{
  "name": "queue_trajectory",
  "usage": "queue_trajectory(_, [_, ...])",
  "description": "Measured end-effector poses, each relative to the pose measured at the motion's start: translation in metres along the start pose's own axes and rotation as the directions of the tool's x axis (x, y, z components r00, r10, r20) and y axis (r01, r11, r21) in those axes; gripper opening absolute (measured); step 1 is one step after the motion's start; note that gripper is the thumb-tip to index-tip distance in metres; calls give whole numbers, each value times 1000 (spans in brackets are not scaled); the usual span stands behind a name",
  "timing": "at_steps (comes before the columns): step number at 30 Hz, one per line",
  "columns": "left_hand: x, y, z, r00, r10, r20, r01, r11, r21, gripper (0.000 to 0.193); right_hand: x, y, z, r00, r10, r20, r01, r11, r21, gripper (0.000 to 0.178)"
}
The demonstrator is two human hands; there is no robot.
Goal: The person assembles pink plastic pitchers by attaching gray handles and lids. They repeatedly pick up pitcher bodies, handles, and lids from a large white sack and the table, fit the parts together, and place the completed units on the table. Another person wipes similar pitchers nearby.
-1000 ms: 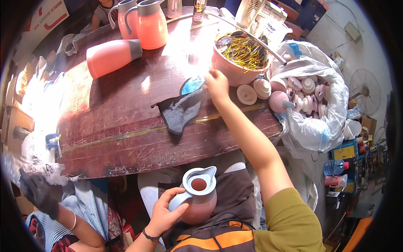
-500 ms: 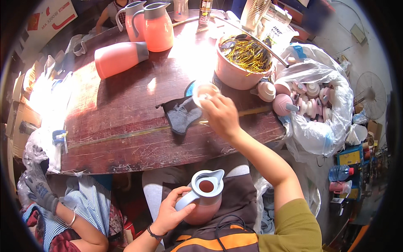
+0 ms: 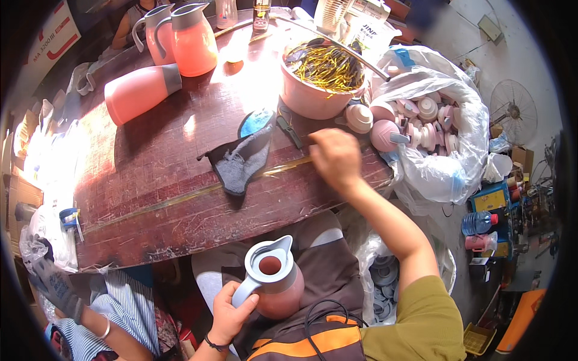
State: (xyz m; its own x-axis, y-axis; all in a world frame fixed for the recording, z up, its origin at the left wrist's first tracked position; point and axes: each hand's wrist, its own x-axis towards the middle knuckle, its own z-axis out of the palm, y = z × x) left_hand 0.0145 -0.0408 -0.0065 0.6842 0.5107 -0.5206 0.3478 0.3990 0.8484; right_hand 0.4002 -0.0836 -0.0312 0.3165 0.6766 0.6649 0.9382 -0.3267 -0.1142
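Observation:
My left hand (image 3: 232, 317) is closed round the grey-blue handle of a pink jug (image 3: 280, 295). The jug stands upright in my lap, its open top showing a reddish-brown round inside. Over the table, my right hand (image 3: 338, 157) is smeared by motion and its fingertips are unclear; no object shows in it. Left of that hand lies a grey and black cloth (image 3: 236, 169), touching a dark-rimmed round piece with a blue face (image 3: 256, 122). A small dark green tool (image 3: 289, 132) lies between the cloth and a pink bucket (image 3: 319, 96) of black and gold ties.
Two pink jugs (image 3: 194, 51) stand at the far left, another pink jug (image 3: 138, 94) on its side. Pale pink lids fill a plastic bag (image 3: 415, 174) at the right. Grey parts sit in a bag (image 3: 384, 286) beside my lap. A co-worker's gloved hand (image 3: 57, 287) is at lower left.
The pale round cup-like piece is gone from my right hand, which has moved right and a little nearer. The view has shifted. My left hand still holds the jug.

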Motion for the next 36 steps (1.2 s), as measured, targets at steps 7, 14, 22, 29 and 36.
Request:
queue_trajectory(7, [-3, 30, 14, 996, 37, 83, -46, 993, 111, 24, -61, 160, -39, 893, 432, 128, -247, 707, -663, 76])
queue_trajectory(14, [-10, 39, 27, 944, 311, 112, -331, 888, 319, 26, -49, 53, -91, 966, 207, 158, -215, 976, 40, 71])
queue_trajectory(22, [-11, 28, 46, 921, 126, 367, -260, 903, 342, 27, -111, -98, -148, 885, -312, 345, -71, 643, 762, 76])
queue_trajectory(29, [-3, 15, 40, 832, 192, 521, -409, 847, 340, 27, -135, -92, -138, 849, -512, 132, 195, 534, 822, 65])
queue_trajectory(36, [37, 5, 17, 795, 101, 598, -314, 912, 263, 33, -139, -118, -140, 773, -627, -97, 370, 320, 872, 51])
